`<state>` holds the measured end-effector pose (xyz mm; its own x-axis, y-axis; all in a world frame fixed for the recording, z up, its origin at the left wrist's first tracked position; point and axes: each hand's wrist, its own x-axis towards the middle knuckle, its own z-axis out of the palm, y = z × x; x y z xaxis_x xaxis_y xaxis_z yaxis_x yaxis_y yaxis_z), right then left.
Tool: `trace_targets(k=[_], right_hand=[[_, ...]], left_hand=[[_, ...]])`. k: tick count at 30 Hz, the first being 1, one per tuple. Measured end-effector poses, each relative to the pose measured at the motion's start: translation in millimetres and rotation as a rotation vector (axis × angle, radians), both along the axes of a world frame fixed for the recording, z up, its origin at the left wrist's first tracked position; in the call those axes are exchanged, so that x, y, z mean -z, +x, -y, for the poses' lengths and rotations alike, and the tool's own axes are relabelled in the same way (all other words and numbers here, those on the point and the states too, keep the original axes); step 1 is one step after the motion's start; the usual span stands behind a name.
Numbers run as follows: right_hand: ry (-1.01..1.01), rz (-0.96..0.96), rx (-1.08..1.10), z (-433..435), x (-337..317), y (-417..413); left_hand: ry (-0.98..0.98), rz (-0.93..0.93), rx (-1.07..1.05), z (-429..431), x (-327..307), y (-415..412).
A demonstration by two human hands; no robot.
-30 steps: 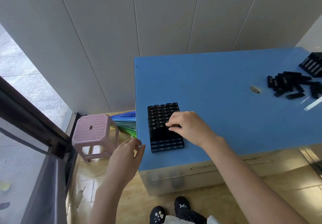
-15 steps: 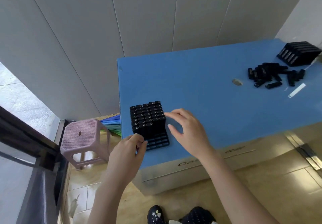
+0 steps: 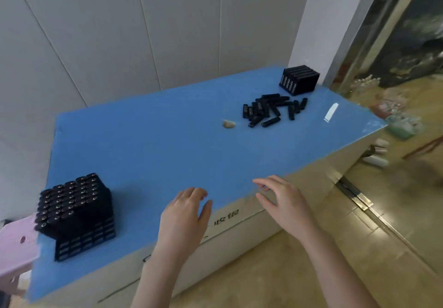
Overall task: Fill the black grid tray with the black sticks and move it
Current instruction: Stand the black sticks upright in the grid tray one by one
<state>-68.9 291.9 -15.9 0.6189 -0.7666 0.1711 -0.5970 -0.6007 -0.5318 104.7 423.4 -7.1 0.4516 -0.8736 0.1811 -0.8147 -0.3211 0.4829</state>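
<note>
Over the blue table (image 3: 167, 140), both hands, left (image 3: 184, 214) and right (image 3: 282, 199), hover relaxed, holding nothing.

Black grid tray (image 3: 84, 240), surface's near-left corner: motion-blurred, black sticks (image 3: 69, 202) uncountable. Pink stool (image 3: 14, 243) cut by frame edge.

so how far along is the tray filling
Done: the black plastic grid tray at the blue table's left corner holds upright black sticks across most rows. In hand: nothing; the left hand and right hand hover open, empty. Left: its front rows look empty, with a loose pile of black sticks far right; whether it has been moved is unclear.
</note>
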Motion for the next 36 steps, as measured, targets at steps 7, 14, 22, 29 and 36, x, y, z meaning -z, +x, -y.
trace_targets(k=[7,14,22,29,36], right_hand=[[0.007,-0.032,0.059,73.1,-8.4,-93.1],[0.071,-0.023,0.055,137.9,-4.1,-120.3],[0.122,-0.016,0.065,240.4,8.4,-98.9],[0.215,-0.052,0.154,341.8,11.1,-74.8],[0.421,-0.018,0.234,421.2,26.6,-40.9]], left_hand=[[0.051,-0.029,0.032,79.0,13.9,-87.2],[0.072,-0.021,0.02,145.7,19.8,-112.6],[0.055,-0.029,-0.048,246.6,30.6,-93.5],[0.114,-0.035,-0.123,332.6,37.7,-69.7],[0.225,-0.09,-0.285,381.8,57.0,-55.5]])
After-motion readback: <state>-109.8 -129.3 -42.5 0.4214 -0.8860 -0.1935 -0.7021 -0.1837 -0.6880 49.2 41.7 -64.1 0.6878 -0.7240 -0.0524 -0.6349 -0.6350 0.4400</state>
